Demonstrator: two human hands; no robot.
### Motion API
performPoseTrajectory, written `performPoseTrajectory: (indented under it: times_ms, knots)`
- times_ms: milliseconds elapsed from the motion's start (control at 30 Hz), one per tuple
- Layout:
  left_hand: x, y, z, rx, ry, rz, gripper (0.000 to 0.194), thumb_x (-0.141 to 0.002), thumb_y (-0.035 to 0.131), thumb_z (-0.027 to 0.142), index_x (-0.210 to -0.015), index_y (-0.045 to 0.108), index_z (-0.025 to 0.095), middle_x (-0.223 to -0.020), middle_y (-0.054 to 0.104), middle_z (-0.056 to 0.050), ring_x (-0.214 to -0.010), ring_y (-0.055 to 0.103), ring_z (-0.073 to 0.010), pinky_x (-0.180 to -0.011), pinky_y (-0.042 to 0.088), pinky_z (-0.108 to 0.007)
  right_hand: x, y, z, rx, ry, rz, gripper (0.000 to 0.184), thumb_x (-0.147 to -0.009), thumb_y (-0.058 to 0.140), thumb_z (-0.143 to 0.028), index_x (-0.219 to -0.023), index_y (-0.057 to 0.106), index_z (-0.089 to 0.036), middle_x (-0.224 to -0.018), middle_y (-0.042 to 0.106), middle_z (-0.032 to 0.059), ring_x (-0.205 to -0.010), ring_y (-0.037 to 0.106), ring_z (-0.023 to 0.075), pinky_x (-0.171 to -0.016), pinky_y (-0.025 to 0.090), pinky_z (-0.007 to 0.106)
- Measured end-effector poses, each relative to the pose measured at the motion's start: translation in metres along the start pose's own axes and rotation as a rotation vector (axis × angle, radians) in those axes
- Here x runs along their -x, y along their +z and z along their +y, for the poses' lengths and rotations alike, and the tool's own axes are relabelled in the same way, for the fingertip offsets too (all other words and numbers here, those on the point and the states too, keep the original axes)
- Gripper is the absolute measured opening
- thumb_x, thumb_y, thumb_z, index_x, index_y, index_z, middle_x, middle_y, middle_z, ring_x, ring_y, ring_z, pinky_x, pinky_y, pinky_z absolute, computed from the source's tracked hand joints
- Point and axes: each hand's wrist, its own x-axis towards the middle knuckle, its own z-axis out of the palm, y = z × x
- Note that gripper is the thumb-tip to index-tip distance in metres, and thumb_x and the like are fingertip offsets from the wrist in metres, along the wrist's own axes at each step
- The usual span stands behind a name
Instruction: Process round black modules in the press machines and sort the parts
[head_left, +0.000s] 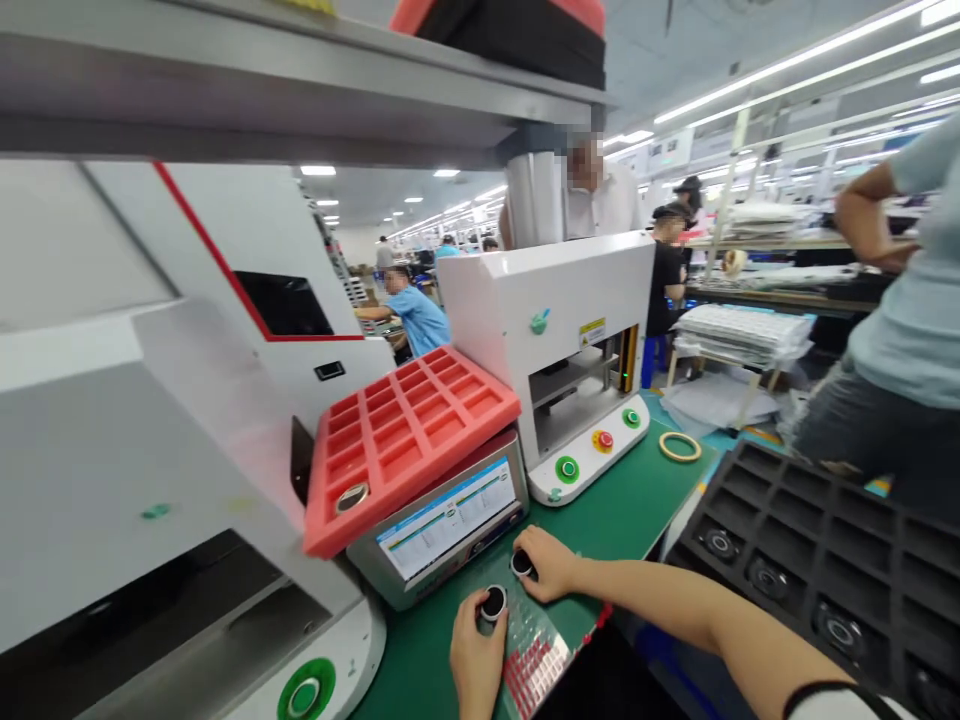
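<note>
My left hand is closed around a small round part with a black face and a silver rim. A similar black round part is in the fingers of my right hand, just beyond the left one. Both hands are low over the green mat. Between and below them lies a clear sheet with rows of small red and white stickers. What the fingertips do underneath the parts is hidden.
A red foam tray with one round piece rests on a screen unit. White press machines stand left and behind. A black tray with several parts is at right, near a tape ring. A person stands beyond.
</note>
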Motion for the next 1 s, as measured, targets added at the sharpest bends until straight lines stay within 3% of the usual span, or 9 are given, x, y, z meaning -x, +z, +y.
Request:
performPoseTrajectory:
  times_ms: [267,433,600,1000]
  knots:
    - [0.001,-0.002,0.016,-0.073,0.063,-0.074,0.021,-0.074,0.059,0.036,-0.089,0.062,0.022,-0.100,0.068,-0.009,-0.099,0.067,-0.0272,-0.091,0.053,-0.043,0.003,-0.026,-0.020,-0.112,0.095,0.029,0.029,-0.094,0.057,-0.037,-0.115,0.060,-0.017,-0.115,0.062,0.0072,-0.098,0.063,0.0188,-0.085,0.055,0.038]
    - [0.005,0.001,0.020,-0.141,0.051,-0.117,0.018,-0.079,0.065,0.027,-0.093,0.062,0.016,-0.101,0.066,-0.007,-0.098,0.064,-0.0209,-0.091,0.051,-0.040,0.004,-0.019,-0.007,-0.110,0.092,-0.129,0.032,-0.093,0.059,-0.036,-0.117,0.059,-0.015,-0.115,0.062,0.0079,-0.099,0.063,0.0196,-0.086,0.055,0.041]
    - [0.009,0.004,0.018,-0.134,0.004,-0.137,0.023,-0.087,0.064,0.033,-0.100,0.062,0.013,-0.105,0.064,-0.007,-0.101,0.061,-0.0200,-0.091,0.050,-0.042,0.007,-0.011,0.001,-0.033,0.088,-0.257,0.034,-0.093,0.059,-0.036,-0.120,0.058,-0.015,-0.120,0.060,0.0091,-0.106,0.061,0.0217,-0.090,0.053,0.044]
    - [0.009,0.011,0.013,-0.146,0.050,-0.062,0.022,-0.087,0.064,0.034,-0.095,0.062,0.013,-0.099,0.064,-0.005,-0.095,0.062,-0.0184,-0.087,0.052,-0.040,0.007,-0.004,0.002,0.163,-0.041,-0.244,0.033,-0.093,0.059,-0.037,-0.118,0.058,-0.015,-0.117,0.061,0.0084,-0.102,0.062,0.0205,-0.088,0.054,0.042]
